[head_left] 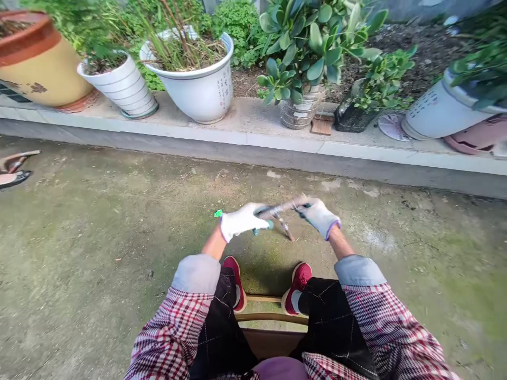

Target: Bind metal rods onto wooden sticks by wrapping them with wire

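Both of my hands wear white work gloves with dark green palms and fingers. My left hand [247,219] is closed round the left end of a grey-brown stick [280,209], in front of and above my feet. At the stick's right end my right hand [316,214] grips it too, fingers curled and slightly smeared by motion. A shorter brown piece of stick [285,229] points down below the middle. Whether it is joined to the held stick or lies on the ground behind, I cannot tell.
A concrete ledge [245,138] crosses ahead, bearing a white pot [198,92], a yellow pot [43,68] and other potted plants. Sticks and a dark-tipped object [16,178] lie at far left. My red shoes [299,279] stand on mossy concrete, before a brown seat frame [273,317].
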A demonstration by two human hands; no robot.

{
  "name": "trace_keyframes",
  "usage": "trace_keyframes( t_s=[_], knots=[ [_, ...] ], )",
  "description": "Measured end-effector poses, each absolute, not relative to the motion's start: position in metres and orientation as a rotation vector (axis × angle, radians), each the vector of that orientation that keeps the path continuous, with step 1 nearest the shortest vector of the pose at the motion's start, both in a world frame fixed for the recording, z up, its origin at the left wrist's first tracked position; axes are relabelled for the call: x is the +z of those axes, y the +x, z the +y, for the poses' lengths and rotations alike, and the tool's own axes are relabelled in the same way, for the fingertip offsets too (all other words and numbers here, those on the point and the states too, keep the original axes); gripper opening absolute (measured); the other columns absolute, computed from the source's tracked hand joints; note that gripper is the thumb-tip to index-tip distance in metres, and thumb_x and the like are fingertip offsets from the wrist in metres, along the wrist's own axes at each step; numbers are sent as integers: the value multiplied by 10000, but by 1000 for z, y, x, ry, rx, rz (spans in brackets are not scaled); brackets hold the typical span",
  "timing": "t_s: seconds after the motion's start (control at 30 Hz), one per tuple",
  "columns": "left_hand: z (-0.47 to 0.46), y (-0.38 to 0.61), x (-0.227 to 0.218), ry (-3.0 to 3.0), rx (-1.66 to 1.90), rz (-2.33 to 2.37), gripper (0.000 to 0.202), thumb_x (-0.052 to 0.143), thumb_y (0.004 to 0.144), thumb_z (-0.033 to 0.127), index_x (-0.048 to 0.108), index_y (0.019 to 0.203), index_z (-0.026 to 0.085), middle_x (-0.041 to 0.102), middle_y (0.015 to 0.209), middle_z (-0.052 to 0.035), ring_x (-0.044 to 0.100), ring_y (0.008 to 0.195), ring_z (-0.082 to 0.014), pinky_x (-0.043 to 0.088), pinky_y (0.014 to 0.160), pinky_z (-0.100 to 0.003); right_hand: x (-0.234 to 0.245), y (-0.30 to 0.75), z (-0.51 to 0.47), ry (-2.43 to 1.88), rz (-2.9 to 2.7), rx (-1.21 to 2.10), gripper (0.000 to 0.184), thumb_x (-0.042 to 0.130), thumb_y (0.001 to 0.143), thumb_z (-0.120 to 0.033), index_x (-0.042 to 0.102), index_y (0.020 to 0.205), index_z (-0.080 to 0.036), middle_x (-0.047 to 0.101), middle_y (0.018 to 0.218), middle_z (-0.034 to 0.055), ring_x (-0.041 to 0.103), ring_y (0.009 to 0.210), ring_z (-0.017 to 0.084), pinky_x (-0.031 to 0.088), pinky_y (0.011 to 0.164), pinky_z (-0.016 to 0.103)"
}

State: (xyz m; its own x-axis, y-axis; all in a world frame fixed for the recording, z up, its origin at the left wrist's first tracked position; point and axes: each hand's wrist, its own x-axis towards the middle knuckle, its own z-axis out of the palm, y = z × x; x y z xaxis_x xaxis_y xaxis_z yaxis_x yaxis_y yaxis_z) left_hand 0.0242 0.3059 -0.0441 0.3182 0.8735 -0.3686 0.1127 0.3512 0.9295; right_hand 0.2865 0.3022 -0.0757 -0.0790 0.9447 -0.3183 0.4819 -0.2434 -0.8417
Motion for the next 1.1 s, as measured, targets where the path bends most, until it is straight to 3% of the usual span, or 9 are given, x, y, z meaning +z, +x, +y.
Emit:
trace_keyframes(
  t_s=[0.1,0.23,0.37,0.5,0.67,0.8,0.9,1.0,1.1],
  knots=[
    [319,17,-47,1179,541,1268,238,732,766,286,662,953,156,607,732,8,483,521,-100,410,480,-238,-63,255,286,-1674,-1642,1453,104,639,711,-191,742,728,-197,656,596,-39,545,524,101,406,499,199],
    [321,14,-73,1660,33,1400,201,625,699,287,645,876,195,547,611,38,464,529,-120,301,498,-238,-54,233,280,-1582,-1673,1717,215,607,800,-231,773,936,-215,663,629,-65,523,472,73,394,463,175],
    [307,24,-74,1710,-459,1100,231,592,626,275,628,836,188,522,559,39,456,503,-127,280,481,-243,-57,255,293,-1694,-1679,1588,156,618,790,-173,761,852,-172,635,637,-54,538,552,68,396,520,159],
    [301,24,-43,1621,-341,1072,386,611,677,387,641,1002,181,549,626,39,456,503,-123,320,472,-242,-62,272,303,-1740,-1592,1543,214,574,827,-171,768,919,-157,668,708,-36,555,595,74,414,547,160],
    [307,17,-19,1522,-193,1010,376,683,650,395,671,951,171,623,700,14,500,518,-117,393,499,-245,-64,252,298,-1656,-1639,1646,170,612,825,-169,755,916,-157,690,731,-35,556,561,64,431,535,154],
    [319,22,-29,1251,296,1249,387,713,614,434,630,880,165,570,645,27,474,493,-109,404,485,-245,-64,228,282,-1613,-1754,1648,234,513,906,-171,725,1003,-178,680,721,-41,576,553,71,437,540,165],
    [326,29,-48,1081,590,1428,367,703,612,432,587,853,181,515,610,47,429,477,-104,383,472,-244,-60,219,273,-1624,-1876,1498,150,562,907,-200,709,877,-186,670,740,-27,589,651,99,430,621,194],
    [322,37,-62,1352,268,1495,254,698,659,354,593,824,192,500,569,47,465,519,-121,350,507,-240,-56,225,273,-1660,-1947,1339,115,641,879,-253,699,797,-198,669,757,-6,582,724,136,422,701,235],
    [307,46,-64,1539,-123,1350,194,741,644,265,620,770,181,516,537,40,501,550,-127,338,528,-240,-58,249,283,-1723,-1898,1236,118,616,874,-241,730,885,-211,700,822,15,604,766,157,431,732,254]
  ],
)
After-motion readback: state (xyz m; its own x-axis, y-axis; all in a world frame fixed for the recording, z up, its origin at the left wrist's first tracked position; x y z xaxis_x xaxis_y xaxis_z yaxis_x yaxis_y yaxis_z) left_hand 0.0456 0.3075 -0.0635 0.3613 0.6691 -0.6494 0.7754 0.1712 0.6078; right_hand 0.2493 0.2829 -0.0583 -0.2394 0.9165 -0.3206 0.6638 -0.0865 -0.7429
